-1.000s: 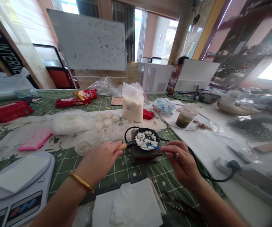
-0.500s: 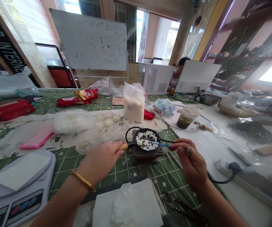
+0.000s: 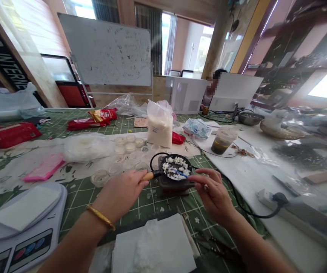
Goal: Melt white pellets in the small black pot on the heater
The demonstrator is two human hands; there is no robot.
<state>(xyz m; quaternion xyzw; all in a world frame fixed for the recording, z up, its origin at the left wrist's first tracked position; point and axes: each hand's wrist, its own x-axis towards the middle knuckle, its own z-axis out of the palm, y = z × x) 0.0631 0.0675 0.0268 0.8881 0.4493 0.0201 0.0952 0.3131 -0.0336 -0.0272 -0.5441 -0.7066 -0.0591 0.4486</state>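
A small black frying pan (image 3: 191, 163) rests on a small dark hot plate (image 3: 174, 188). White lumpy pieces (image 3: 169, 163) lie in a ring around the pan's inside. My left hand (image 3: 129, 187) is closed around the pan's wooden handle (image 3: 148, 176). On the other side, my right hand (image 3: 211, 185) pinches a thin blue stick (image 3: 182, 174), whose far end reaches down among the white pieces. The exact shape of the stick's tip is too small to tell.
Behind the pan stand a bag of white granules (image 3: 160, 127) and several small clear dishes (image 3: 130, 146). White sheets (image 3: 154, 246) lie in front, a kitchen scale (image 3: 24, 220) at left. A cup of dark liquid (image 3: 222, 142) and a power strip (image 3: 265, 199) are at right.
My right hand has moved left, closer to the pan, and the blue stick's tip has shifted left among the white pieces. My left hand stays on the handle.
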